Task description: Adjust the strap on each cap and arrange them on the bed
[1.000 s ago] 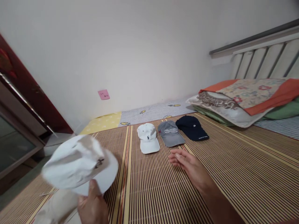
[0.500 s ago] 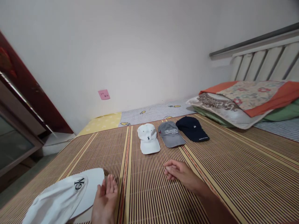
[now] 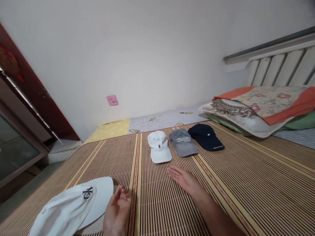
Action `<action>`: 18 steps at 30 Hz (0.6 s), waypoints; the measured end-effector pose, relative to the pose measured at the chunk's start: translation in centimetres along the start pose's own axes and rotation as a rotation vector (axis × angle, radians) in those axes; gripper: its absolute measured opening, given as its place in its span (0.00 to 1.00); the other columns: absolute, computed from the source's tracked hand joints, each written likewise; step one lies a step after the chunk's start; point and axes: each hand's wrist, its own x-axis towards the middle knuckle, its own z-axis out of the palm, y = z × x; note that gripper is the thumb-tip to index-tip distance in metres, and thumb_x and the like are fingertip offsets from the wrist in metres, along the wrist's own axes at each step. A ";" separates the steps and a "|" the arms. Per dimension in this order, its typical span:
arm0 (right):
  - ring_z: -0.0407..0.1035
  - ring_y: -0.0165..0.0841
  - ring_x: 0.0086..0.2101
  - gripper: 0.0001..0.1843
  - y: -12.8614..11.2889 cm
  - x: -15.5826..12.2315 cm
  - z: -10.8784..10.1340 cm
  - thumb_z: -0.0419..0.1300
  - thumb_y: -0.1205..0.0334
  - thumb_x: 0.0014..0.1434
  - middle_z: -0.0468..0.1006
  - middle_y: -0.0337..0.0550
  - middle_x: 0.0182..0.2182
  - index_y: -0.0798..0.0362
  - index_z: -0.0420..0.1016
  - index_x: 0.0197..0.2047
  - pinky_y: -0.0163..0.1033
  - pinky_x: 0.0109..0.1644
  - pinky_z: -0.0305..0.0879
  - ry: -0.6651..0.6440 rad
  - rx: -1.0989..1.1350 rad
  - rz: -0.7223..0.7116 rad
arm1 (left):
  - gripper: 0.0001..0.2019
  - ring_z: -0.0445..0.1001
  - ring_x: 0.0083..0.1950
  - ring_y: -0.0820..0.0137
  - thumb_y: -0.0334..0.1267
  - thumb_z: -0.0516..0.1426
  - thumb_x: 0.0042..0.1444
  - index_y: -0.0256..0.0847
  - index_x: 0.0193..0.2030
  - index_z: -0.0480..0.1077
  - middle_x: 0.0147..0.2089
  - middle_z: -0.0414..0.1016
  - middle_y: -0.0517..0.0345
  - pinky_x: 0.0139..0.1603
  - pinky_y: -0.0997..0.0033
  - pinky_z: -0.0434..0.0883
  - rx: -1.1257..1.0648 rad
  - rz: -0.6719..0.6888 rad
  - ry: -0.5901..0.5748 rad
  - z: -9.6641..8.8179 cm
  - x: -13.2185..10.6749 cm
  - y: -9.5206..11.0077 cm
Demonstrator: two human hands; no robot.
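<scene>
A white cap with a black logo (image 3: 71,208) lies on the striped bamboo mat (image 3: 246,183) at the lower left. My left hand (image 3: 117,211) hovers just right of its brim, fingers loosely curled, holding nothing. My right hand (image 3: 183,179) rests flat on the mat in the middle, fingers stretched out and empty. Beyond it three caps sit in a row: a white cap (image 3: 159,150), a grey cap (image 3: 182,142) and a navy cap (image 3: 205,136).
Pillows and folded covers (image 3: 258,108) pile at the right by a slatted headboard (image 3: 278,65). A yellow and checked sheet (image 3: 152,121) runs along the wall. A pink note (image 3: 112,100) sticks to the wall. A dark red cabinet (image 3: 22,108) stands at left.
One second ago my left hand held the white logo cap up; it now lies on the mat and the hand has let go. My right hand opened flat and shifted slightly left.
</scene>
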 end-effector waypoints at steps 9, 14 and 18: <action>0.76 0.38 0.45 0.15 2.6 10.1 4.4 0.62 0.58 0.68 0.77 0.47 0.52 0.55 0.73 0.55 0.48 0.47 0.77 0.263 0.195 0.031 | 0.13 0.70 0.23 0.75 0.24 0.46 0.66 0.36 0.36 0.69 0.28 0.71 0.59 0.25 0.75 0.71 0.020 -0.028 -0.096 0.2 0.3 -0.9; 0.76 0.33 0.37 0.08 2.3 8.6 3.5 0.63 0.63 0.68 0.79 0.43 0.44 0.56 0.75 0.48 0.40 0.39 0.77 0.227 0.226 -0.013 | 0.11 0.75 0.25 0.74 0.21 0.49 0.65 0.35 0.37 0.70 0.29 0.75 0.58 0.26 0.78 0.74 0.131 0.013 -0.053 -0.3 1.3 -2.3; 0.76 0.28 0.34 0.05 2.1 2.9 1.7 0.69 0.70 0.60 0.82 0.45 0.39 0.60 0.79 0.40 0.30 0.37 0.74 0.040 0.186 0.005 | 0.10 0.84 0.43 0.62 0.26 0.54 0.66 0.29 0.50 0.73 0.46 0.82 0.38 0.39 0.70 0.80 0.253 -0.018 -0.079 -0.5 1.4 -4.1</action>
